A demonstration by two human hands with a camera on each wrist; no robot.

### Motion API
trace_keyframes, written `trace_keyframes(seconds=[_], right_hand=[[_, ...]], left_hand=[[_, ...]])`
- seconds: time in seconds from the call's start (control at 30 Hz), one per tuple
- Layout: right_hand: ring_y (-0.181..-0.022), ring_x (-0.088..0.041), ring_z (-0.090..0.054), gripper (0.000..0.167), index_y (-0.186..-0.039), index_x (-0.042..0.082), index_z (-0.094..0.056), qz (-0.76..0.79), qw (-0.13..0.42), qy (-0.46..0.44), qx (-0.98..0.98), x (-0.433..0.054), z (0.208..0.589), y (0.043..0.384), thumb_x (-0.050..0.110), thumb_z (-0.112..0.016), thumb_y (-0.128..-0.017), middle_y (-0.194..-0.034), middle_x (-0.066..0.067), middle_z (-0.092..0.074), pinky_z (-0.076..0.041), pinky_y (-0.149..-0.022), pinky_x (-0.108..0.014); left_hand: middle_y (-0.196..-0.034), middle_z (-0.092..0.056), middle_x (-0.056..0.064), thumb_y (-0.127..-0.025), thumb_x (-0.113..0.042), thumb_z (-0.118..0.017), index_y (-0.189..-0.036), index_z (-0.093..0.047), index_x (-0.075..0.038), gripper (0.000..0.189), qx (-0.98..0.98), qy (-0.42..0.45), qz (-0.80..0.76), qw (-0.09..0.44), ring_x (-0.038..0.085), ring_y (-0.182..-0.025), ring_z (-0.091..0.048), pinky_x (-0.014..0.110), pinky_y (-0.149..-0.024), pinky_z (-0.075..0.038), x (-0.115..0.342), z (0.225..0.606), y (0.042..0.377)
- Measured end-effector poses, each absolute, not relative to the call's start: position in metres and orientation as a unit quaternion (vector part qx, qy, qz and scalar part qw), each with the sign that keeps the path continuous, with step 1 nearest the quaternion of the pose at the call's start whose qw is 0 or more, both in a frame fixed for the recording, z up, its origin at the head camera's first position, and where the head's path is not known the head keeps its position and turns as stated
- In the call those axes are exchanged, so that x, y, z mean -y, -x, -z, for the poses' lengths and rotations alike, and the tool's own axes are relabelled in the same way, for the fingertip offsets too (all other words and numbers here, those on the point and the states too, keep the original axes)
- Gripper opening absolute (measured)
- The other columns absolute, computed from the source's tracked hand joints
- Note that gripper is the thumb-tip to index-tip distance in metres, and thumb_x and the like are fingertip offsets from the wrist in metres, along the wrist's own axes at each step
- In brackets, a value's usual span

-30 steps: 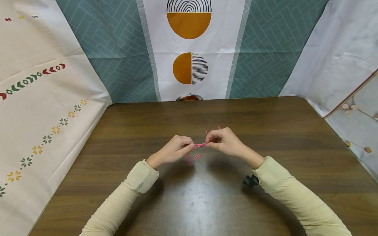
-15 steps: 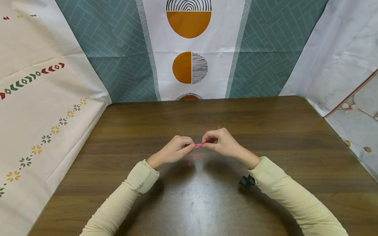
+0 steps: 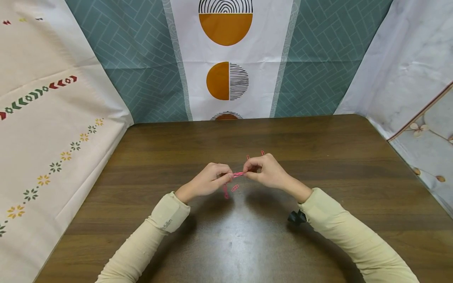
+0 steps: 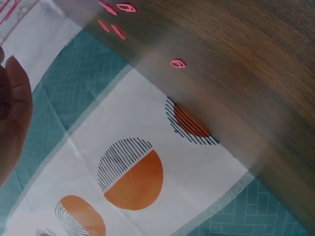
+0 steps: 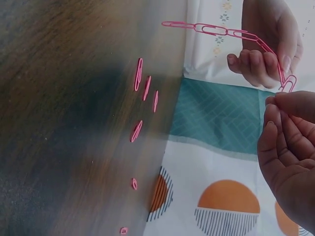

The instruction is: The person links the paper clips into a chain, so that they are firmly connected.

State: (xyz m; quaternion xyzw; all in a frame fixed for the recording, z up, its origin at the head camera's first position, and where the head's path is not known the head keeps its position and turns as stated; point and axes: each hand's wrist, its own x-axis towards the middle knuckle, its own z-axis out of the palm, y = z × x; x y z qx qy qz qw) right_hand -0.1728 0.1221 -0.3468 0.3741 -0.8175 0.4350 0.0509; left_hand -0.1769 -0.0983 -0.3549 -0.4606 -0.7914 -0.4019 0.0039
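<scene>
In the head view my left hand [image 3: 210, 179] pinches a chain of pink paper clips near its end. The paper clip chain [image 5: 211, 30] dangles from these fingers, its links hooked end to end. Facing it, my right hand [image 3: 267, 171] pinches a pink paper clip [image 5: 290, 82] between thumb and forefinger. That clip overlaps the chain's end in the right wrist view, and both hands are raised over the table. The right fingertips cover part of the clip, and I cannot tell whether it is hooked on. At the left wrist view's upper left, pink wire [image 4: 9, 11] shows near a hand.
Several loose pink paper clips lie on the brown wooden table [image 3: 177, 145]; one paper clip [image 3: 235, 188] is just below the hands, another paper clip [image 3: 262, 152] beyond the right hand. A dark object [image 3: 297, 217] sits at the right cuff. Patterned cloths hang around the table.
My right hand has shifted slightly left, closing the gap to my left hand. The left hand stays in place, and the hanging chain sways a little.
</scene>
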Motion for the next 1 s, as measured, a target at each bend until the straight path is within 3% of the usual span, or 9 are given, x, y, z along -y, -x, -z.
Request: trace_keyframes(seconds=[0.43, 0.63, 0.87, 1.0], right_hand=[[-0.058, -0.004, -0.053, 0.016, -0.070, 0.010, -0.064, -0.416, 0.069, -0.373, 0.826, -0.1262, 0.3476, 0.1736, -0.005, -0.066, -0.072, -0.063, 0.007, -0.059, -0.046, -0.052, -0.028], [-0.058, -0.004, -0.053, 0.014, -0.070, 0.010, -0.064, -0.410, 0.062, -0.370, 0.831, -0.1273, 0.3439, 0.1726, -0.004, -0.068, -0.072, -0.063, 0.008, -0.059, -0.044, -0.053, -0.024], [-0.061, -0.009, -0.052, 0.013, -0.072, 0.010, -0.063, -0.435, 0.032, -0.359, 0.825, -0.1264, 0.3412, 0.1702, 0.000, -0.070, -0.076, -0.065, 0.006, -0.058, -0.043, -0.055, -0.025], [-0.062, -0.010, -0.053, 0.011, -0.073, 0.008, -0.064, -0.447, 0.032, -0.353, 0.822, -0.1257, 0.3402, 0.1693, 0.000, -0.070, -0.076, -0.067, 0.004, -0.060, -0.044, -0.057, -0.024]], left_hand=[[-0.064, -0.050, -0.006, -0.089, -0.001, -0.052, -0.072, -0.060, -0.009, 0.020, 0.791, 0.468, 0.394, 0.015, 0.006, -0.060, -0.042, 0.023, -0.056, -0.038, 0.1009, 0.3545, 0.1759], [-0.061, -0.048, -0.005, -0.089, -0.001, -0.054, -0.071, -0.060, -0.007, 0.019, 0.785, 0.465, 0.409, 0.001, 0.006, -0.056, -0.038, 0.033, -0.055, -0.039, 0.1021, 0.3538, 0.1736], [-0.059, -0.045, -0.008, -0.089, -0.002, -0.053, -0.070, -0.059, -0.009, 0.021, 0.783, 0.464, 0.414, -0.012, 0.003, -0.052, -0.035, 0.022, -0.055, -0.034, 0.1032, 0.3548, 0.1732], [-0.058, -0.050, 0.001, -0.090, -0.002, -0.052, -0.072, -0.060, -0.008, 0.020, 0.781, 0.462, 0.420, -0.024, 0.004, -0.052, -0.036, 0.024, -0.054, -0.035, 0.1048, 0.3555, 0.1727]])
